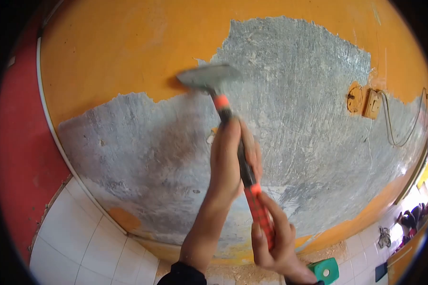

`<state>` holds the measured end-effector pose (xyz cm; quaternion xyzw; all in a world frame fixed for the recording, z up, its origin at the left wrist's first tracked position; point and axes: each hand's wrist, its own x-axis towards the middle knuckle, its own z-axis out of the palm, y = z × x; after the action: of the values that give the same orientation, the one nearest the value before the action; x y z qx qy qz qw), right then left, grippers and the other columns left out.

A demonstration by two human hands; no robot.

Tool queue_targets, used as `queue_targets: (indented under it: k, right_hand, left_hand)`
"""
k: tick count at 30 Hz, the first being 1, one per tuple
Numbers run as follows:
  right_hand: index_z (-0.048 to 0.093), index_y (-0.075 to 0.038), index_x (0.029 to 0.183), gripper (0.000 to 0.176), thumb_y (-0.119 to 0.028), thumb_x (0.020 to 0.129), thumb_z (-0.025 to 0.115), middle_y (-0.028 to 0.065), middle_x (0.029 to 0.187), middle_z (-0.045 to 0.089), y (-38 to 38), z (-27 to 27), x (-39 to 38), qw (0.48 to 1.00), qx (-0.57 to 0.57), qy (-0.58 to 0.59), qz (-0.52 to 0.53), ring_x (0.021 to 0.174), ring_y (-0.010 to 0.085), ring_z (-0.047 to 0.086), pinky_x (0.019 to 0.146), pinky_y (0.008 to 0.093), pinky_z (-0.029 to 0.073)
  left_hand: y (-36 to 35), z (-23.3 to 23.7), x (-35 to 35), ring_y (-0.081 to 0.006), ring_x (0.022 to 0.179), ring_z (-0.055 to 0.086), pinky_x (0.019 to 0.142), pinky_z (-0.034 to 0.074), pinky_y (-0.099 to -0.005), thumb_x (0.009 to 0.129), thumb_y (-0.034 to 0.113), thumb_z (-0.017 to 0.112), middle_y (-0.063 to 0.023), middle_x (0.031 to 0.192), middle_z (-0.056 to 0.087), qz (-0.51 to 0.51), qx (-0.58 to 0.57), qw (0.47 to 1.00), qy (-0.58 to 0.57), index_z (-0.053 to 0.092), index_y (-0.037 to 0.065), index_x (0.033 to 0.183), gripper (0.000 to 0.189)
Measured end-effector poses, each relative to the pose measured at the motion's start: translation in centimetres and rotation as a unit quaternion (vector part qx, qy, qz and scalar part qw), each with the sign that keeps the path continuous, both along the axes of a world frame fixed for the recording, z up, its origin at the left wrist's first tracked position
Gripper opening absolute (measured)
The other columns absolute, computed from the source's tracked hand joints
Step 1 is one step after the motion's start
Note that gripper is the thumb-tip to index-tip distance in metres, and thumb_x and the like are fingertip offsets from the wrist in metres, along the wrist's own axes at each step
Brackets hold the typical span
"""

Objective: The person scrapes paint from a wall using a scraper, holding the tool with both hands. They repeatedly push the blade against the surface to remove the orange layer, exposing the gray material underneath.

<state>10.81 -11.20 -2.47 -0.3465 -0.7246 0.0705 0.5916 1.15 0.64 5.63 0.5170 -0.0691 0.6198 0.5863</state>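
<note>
A long-handled scraper (247, 167) with a black and red handle slants up across the middle of the view. My left hand (229, 154) wraps round the black upper part of its handle. Lower down, my right hand (275, 235) grips the red patterned end. The wide grey blade (209, 76), slightly blurred, lies at the edge where orange paint (128, 47) meets the bare grey wall (299, 95). Whether the blade touches the wall I cannot tell.
A wall switch (371, 104) with a hanging cable is at the right. A white pipe (45, 102) runs down beside a red wall (17, 142). On the tiled floor (100, 247) are debris (247, 273) and a green object (325, 270).
</note>
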Motion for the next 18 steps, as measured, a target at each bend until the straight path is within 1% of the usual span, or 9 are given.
queue_targets:
  k: [2,4,6,8,10,11,14,17,18]
  right_hand:
    - [0.039,0.004,0.134,0.055,-0.005,0.083,0.058,0.0216,0.102,0.066,0.6,1.9,0.6,0.999,-0.038,-0.002,0.009,0.058,0.0221,0.066,0.052,0.0288,0.051]
    - [0.039,0.004,0.134,0.055,-0.006,0.084,0.059,0.0214,0.100,0.066,0.5,2.2,1.0,0.998,-0.061,-0.011,0.017,0.058,0.0226,0.067,0.053,0.0293,0.051]
    - [0.039,0.002,0.135,0.054,-0.008,0.086,0.059,0.0209,0.099,0.067,-0.1,0.5,1.1,0.999,-0.017,0.019,0.033,0.059,0.0235,0.067,0.054,0.0303,0.052]
    - [0.039,0.000,0.135,0.054,-0.009,0.086,0.059,0.0208,0.099,0.067,-0.4,-1.0,1.5,0.999,-0.034,0.012,0.041,0.060,0.0237,0.067,0.054,0.0299,0.052]
    - [0.039,-0.001,0.136,0.055,-0.010,0.086,0.060,0.0211,0.101,0.066,0.0,-1.9,1.6,0.997,-0.063,0.020,0.050,0.060,0.0235,0.067,0.054,0.0292,0.051]
    - [0.039,-0.001,0.136,0.055,-0.009,0.086,0.060,0.0224,0.107,0.064,0.8,-1.6,1.9,0.999,-0.021,-0.001,0.040,0.060,0.0234,0.067,0.054,0.0287,0.051]
    - [0.039,-0.001,0.136,0.053,-0.007,0.087,0.059,0.0221,0.113,0.063,1.0,-0.1,2.2,0.994,-0.086,0.023,0.068,0.061,0.0231,0.067,0.054,0.0287,0.050]
    - [0.037,-0.001,0.137,0.053,-0.008,0.088,0.058,0.0184,0.117,0.062,1.4,-2.4,1.6,0.992,-0.080,0.043,0.087,0.065,0.0244,0.068,0.058,0.0276,0.051]
    - [0.036,-0.002,0.137,0.054,-0.009,0.088,0.059,0.0168,0.118,0.062,1.7,-3.5,1.3,0.992,-0.077,0.054,0.081,0.067,0.0254,0.069,0.061,0.0268,0.052]
  left_hand:
    - [-0.1,2.4,0.2,-0.0089,0.039,0.037,0.028,0.034,-0.0252,0.099,0.036,0.041,0.0023,0.052,0.036,0.045,-0.032,0.998,-0.010,0.045,0.013,0.095,0.024]
    - [0.0,2.7,0.6,-0.0083,0.038,0.036,0.028,0.033,-0.0250,0.098,0.037,0.042,0.0024,0.051,0.035,0.074,-0.021,0.997,-0.015,0.046,0.013,0.094,0.025]
    - [-0.5,0.3,0.7,-0.0089,0.037,0.036,0.027,0.031,-0.0247,0.098,0.039,0.042,0.0020,0.051,0.035,0.039,-0.016,0.999,0.007,0.047,0.013,0.095,0.026]
    - [-1.0,-2.2,1.0,-0.0099,0.037,0.037,0.027,0.031,-0.0251,0.099,0.039,0.041,0.0015,0.051,0.034,0.056,-0.054,0.997,0.009,0.046,0.012,0.095,0.027]
    - [-1.2,-2.6,1.2,-0.0094,0.039,0.038,0.028,0.032,-0.0249,0.098,0.040,0.042,0.0019,0.052,0.035,0.068,-0.067,0.995,0.001,0.045,0.012,0.095,0.028]
    - [-1.0,-2.4,1.1,-0.0092,0.041,0.038,0.029,0.032,-0.0246,0.098,0.041,0.042,0.0022,0.053,0.035,0.081,-0.061,0.995,0.000,0.045,0.012,0.096,0.029]
    - [-1.0,-1.0,1.0,-0.0083,0.043,0.038,0.032,0.033,-0.0231,0.098,0.043,0.043,0.0031,0.055,0.036,0.113,-0.085,0.990,-0.001,0.045,0.012,0.098,0.032]
    - [-0.9,-2.7,0.7,-0.0077,0.043,0.038,0.034,0.033,-0.0231,0.096,0.047,0.044,0.0035,0.055,0.037,0.132,-0.071,0.988,0.026,0.045,0.012,0.099,0.036]
    - [-0.6,-3.6,0.5,-0.0089,0.043,0.040,0.034,0.035,-0.0254,0.095,0.048,0.046,0.0033,0.055,0.038,0.111,-0.044,0.993,0.021,0.045,0.012,0.102,0.037]
